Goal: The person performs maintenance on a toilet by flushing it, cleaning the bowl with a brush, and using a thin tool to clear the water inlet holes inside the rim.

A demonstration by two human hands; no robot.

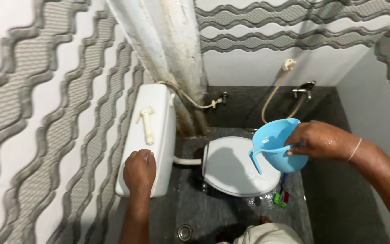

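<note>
Rinse step, I judge: my right hand (321, 141) grips the blue mug (276, 145), tipped over the closed toilet lid (235, 167) at 3 o'clock. Left hand (139, 169) presses the cistern (152, 135), probably clenched. Next calls for steady pouring.

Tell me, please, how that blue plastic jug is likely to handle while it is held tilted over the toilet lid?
The blue jug looks like rigid plastic, so it probably keeps its shape in the right hand. That hand looks wet, so the grip may be slippery. Tilted toward the toilet lid, it would likely spill any contents.

Two hands (139, 171), one blue mug (277, 144), one cistern (152, 135), one toilet lid (235, 165).
</note>
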